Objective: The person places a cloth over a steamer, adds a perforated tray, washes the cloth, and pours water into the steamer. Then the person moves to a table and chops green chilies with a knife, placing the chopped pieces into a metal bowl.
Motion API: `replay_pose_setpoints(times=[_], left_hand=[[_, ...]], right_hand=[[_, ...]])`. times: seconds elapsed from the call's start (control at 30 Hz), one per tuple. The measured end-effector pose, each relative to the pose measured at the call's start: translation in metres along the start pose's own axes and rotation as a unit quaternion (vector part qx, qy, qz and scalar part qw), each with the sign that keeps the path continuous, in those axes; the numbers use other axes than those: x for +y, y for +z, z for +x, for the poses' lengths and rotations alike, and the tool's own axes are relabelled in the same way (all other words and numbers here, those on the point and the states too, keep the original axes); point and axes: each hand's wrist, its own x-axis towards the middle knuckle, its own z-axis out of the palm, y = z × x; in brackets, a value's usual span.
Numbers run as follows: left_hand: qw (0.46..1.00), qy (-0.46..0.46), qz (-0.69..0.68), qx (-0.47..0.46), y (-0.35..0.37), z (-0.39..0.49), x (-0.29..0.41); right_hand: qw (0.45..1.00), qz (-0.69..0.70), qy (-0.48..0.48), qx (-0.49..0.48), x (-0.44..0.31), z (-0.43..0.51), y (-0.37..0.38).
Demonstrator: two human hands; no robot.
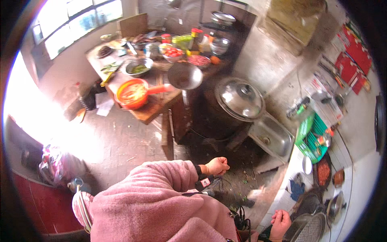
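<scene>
My left hand (216,166), at the end of a pink fleece sleeve (157,178), is curled in front of my body above the floor; nothing shows in it. Low at the right, my right hand (281,223) hangs near the tiled counter, its fingers bent and nothing visible in them. Beyond my left hand a large pot with a domed metal lid (241,99) stands on the stove. To its right is a stainless steel sink (271,136). A dark wok (184,76) rests at the table's corner, beside an orange handled strainer (132,94) holding pale food.
The wooden table (145,114) bears a metal bowl of greens (139,67), a bowl of tomatoes (173,53), minced meat (199,60) and bottles. On the right counter are a green rack (317,142), a blue cloth (297,189) and a lidded pot (336,207).
</scene>
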Motion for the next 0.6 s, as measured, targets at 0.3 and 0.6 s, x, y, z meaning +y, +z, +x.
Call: replay_pose_setpoints(times=[0.3, 0.6], left_hand=[[0.987, 0.038, -0.065, 0.139, -0.081, -0.086, 0.034], [0.982, 0.057, -0.088, 0.155, -0.144, -0.034, 0.051]], right_hand=[[0.992, 0.046, -0.020, -0.120, -0.019, 0.090, 0.081], [0.990, -0.014, 0.004, -0.138, -0.009, 0.230, 0.164]])
